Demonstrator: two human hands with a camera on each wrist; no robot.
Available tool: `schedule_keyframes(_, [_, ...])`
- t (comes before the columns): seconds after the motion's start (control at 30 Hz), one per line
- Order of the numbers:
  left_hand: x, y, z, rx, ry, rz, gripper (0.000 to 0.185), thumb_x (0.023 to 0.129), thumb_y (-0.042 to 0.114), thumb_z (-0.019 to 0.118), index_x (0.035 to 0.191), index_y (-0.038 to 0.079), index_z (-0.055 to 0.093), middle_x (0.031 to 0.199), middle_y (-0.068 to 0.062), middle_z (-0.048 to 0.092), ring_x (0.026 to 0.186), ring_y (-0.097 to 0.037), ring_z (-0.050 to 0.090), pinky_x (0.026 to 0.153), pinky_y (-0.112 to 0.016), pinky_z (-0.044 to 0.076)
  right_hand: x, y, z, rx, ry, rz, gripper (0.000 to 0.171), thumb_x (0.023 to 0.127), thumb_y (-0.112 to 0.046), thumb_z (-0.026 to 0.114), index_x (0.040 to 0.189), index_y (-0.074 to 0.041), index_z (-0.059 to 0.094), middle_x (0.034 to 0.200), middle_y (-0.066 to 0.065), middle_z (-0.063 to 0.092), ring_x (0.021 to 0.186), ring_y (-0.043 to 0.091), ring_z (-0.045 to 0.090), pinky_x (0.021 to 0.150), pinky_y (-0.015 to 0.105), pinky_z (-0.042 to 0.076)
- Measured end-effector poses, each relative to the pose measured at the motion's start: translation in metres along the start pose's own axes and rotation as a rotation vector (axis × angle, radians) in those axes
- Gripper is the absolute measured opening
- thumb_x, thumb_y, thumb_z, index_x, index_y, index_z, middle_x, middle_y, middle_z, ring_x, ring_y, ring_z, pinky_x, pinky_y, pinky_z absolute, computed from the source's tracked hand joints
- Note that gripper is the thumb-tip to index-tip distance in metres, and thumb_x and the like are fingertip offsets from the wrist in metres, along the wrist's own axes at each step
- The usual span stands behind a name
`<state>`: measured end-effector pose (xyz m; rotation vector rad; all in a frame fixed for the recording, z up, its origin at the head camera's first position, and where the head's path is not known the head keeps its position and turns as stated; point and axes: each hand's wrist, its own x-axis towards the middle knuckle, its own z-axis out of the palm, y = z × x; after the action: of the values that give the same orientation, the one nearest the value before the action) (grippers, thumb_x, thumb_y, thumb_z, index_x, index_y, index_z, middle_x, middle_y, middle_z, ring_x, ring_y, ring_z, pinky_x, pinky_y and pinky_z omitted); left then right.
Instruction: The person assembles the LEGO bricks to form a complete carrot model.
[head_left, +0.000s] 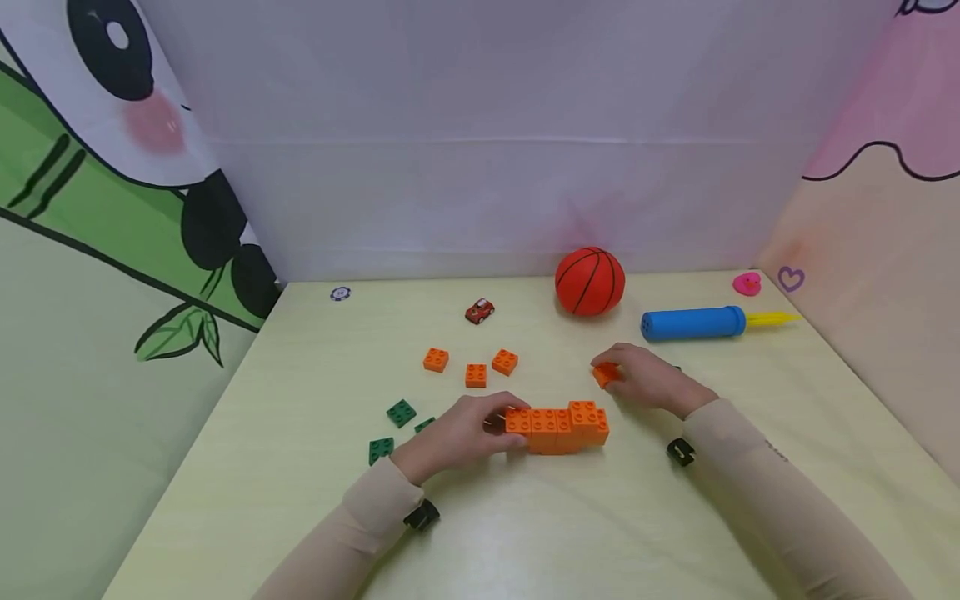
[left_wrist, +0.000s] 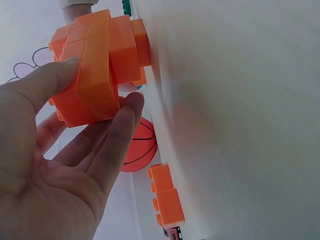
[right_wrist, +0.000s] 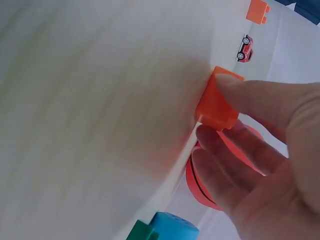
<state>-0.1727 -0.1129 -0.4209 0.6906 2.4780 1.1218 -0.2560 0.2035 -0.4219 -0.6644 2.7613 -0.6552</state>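
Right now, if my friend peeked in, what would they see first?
Probably the round red ball with black lines, near the back of the pale-yellow table. Next, the long bright-orange plastic brick build mid-table, gripped by the left hand. To its right, the right hand pinches one small orange brick.

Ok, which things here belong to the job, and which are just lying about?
Likely in the job: joined orange studded plastic bricks, in left hand; orange studded brick, in right hand; three loose orange bricks.

Probably lying about: green studded bricks; red toy car; black-lined red ball; blue cylindrical pump; pink toy duck; round patterned disc.
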Motion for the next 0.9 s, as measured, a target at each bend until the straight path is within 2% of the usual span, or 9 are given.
schedule_keyframes(0.13, [0.000,0.001,0.000,-0.004,-0.005,0.002,0.042,0.091,0.038,0.073,0.130,0.032,0.061,0.115,0.015,0.063,0.097,-0.010,0.060,0.084,-0.026,0.052,-0.004,0.001,-0.003,0.046,0.022,0.006,0.043,0.094,-0.015,0.068,0.136,-0.006,0.061,0.127,0.013,0.059,0.117,0.031,0.053,0.098,0.049,0.050])
schedule_keyframes(0.33, [0.000,0.000,0.000,-0.003,-0.002,0.010,0.041,0.091,0.038,0.073,0.130,0.031,0.061,0.114,0.015,0.063,0.096,-0.011,0.060,0.083,-0.026,0.052,-0.012,-0.002,-0.005,0.111,0.140,-0.081,0.049,0.096,-0.018,0.067,0.143,-0.010,0.055,0.131,0.012,0.057,0.114,0.029,0.055,0.094,0.047,0.052])
schedule_keyframes(0.43, [0.001,0.000,0.000,-0.006,-0.001,0.004,0.041,0.091,0.038,0.073,0.129,0.033,0.061,0.113,0.015,0.063,0.096,-0.011,0.059,0.083,-0.026,0.052,-0.018,-0.014,-0.005,0.175,0.221,-0.140,0.048,0.095,-0.017,0.068,0.142,-0.012,0.056,0.129,0.008,0.061,0.110,0.024,0.057,0.092,0.047,0.053])
schedule_keyframes(0.57, [0.001,0.000,0.000,-0.010,-0.006,-0.017,0.041,0.090,0.039,0.073,0.129,0.034,0.062,0.113,0.016,0.063,0.097,-0.011,0.059,0.084,-0.027,0.052,-0.032,-0.041,-0.002,0.256,0.301,-0.225,0.047,0.093,-0.015,0.072,0.138,-0.013,0.059,0.125,0.001,0.064,0.107,0.017,0.059,0.090,0.040,0.054])
schedule_keyframes(0.67, [0.002,0.000,-0.001,-0.009,-0.011,-0.022,0.040,0.091,0.040,0.073,0.129,0.035,0.062,0.113,0.016,0.063,0.097,-0.011,0.059,0.084,-0.027,0.052,-0.043,-0.061,0.002,0.284,0.309,-0.278,0.046,0.092,-0.017,0.073,0.137,-0.016,0.060,0.126,-0.003,0.064,0.109,0.013,0.059,0.089,0.033,0.054])
schedule_keyframes(0.8, [0.002,0.000,-0.001,0.000,-0.009,0.004,0.040,0.091,0.040,0.073,0.129,0.034,0.062,0.112,0.016,0.063,0.096,-0.010,0.060,0.085,-0.026,0.052,-0.050,-0.077,0.010,0.291,0.268,-0.348,0.047,0.091,-0.017,0.074,0.136,-0.020,0.060,0.128,-0.006,0.063,0.112,0.012,0.058,0.090,0.036,0.055])
schedule_keyframes(0.9, [0.001,0.000,-0.001,0.015,-0.005,0.022,0.041,0.091,0.040,0.073,0.130,0.033,0.062,0.112,0.016,0.064,0.096,-0.010,0.060,0.085,-0.026,0.053,-0.053,-0.082,0.017,0.277,0.231,-0.363,0.048,0.091,-0.017,0.075,0.136,-0.022,0.060,0.127,-0.007,0.062,0.110,0.011,0.058,0.090,0.034,0.055])
